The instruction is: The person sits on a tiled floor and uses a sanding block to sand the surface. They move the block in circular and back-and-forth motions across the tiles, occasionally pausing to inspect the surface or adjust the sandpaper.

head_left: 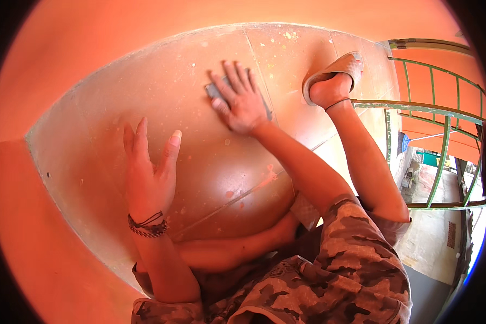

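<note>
And here's the right hand, out on the tiled floor, laid flat over a grey pad! Its grip is wide, fingers straight and spread across the top, thumb off to the left. The pad's edges peek out on either side of that hand, near a tile seam; what it's made of, I can't tell.

Over on the left, the left hand is up, holding nothing, its grip wide too, thumb well apart from the fingers. Dark bracelets circle that wrist.

Look at the floor: pale specks all about, yellowish spots toward the far edge, a reddish smear nearer in, light glaring off the tiles. An orange wall curves round behind.

To the right, a foot in a tan sandal is planted beyond the pad, a dark band at the ankle. Beside it, a green railing. And below, the camouflage shirt fills the near edge.
</note>
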### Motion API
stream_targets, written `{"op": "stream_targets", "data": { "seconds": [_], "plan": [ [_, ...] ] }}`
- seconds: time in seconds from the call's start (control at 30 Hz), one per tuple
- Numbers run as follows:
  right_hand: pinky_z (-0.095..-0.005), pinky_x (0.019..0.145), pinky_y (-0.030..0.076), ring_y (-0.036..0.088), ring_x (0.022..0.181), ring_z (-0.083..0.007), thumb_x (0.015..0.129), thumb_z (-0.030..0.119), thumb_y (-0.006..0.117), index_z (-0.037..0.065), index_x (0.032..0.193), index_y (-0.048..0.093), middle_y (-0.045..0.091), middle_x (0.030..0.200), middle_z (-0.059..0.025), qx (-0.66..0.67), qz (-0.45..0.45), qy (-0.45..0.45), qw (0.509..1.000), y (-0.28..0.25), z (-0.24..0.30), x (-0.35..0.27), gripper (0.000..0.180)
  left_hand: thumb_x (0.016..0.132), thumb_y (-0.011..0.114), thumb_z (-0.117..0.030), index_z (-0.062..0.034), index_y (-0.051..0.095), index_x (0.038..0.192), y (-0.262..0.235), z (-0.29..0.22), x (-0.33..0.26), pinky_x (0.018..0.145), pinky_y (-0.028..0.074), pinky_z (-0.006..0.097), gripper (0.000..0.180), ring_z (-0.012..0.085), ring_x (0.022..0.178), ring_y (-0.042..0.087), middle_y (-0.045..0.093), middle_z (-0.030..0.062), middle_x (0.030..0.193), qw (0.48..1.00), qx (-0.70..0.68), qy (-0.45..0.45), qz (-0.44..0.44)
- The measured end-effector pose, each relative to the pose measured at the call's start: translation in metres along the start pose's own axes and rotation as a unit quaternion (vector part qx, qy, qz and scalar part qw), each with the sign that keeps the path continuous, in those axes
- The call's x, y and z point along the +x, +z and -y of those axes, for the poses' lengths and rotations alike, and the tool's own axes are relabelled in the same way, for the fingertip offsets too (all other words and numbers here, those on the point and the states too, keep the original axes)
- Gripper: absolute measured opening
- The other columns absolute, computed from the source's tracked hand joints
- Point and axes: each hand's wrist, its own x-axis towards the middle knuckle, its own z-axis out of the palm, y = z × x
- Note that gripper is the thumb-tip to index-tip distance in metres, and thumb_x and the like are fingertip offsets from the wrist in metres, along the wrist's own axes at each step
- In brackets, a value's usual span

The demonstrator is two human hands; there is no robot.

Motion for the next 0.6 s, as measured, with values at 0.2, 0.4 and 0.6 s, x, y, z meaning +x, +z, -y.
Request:
{"op": "stream_targets", "data": {
  "seconds": [0.2,0.4,0.6],
  "plan": [
    [-0.0581,0.120,0.006,0.011,0.150,-0.0415,0.105,0.047,0.025,0.020,0.156,0.029,0.019,0.163,-0.0172,0.044,-0.031,-0.044,0.998,0.017,0.037,-0.049,0.057,0.096,0.061,-0.044,0.0021,0.043,0.143,-0.018,0.014,0.004,0.113,0.034,0.045,0.068,0.0434,0.142,0.034,0.033,0.0336,0.151,0.999,0.011,-0.003,-0.048],
    [-0.0575,0.120,0.006,0.012,0.151,-0.0406,0.103,0.048,0.033,0.020,0.156,0.028,0.018,0.163,-0.0179,-0.006,-0.060,0.035,0.998,0.013,0.015,-0.025,0.060,0.096,0.061,-0.042,0.0042,0.044,0.141,-0.032,0.007,-0.006,0.112,0.036,0.045,0.067,0.0431,0.138,0.039,0.042,0.0313,0.146,0.999,0.018,-0.021,-0.017],
    [-0.0537,0.121,0.001,0.011,0.151,-0.0384,0.104,0.044,0.030,0.017,0.157,0.024,0.016,0.162,-0.0204,0.005,-0.078,0.063,0.995,0.013,0.017,0.004,0.060,0.097,0.060,-0.038,0.0073,0.046,0.137,-0.035,0.006,-0.009,0.110,0.038,0.047,0.062,0.0445,0.132,0.045,0.048,0.0323,0.139,0.998,0.039,0.015,-0.036]
  ]
}}
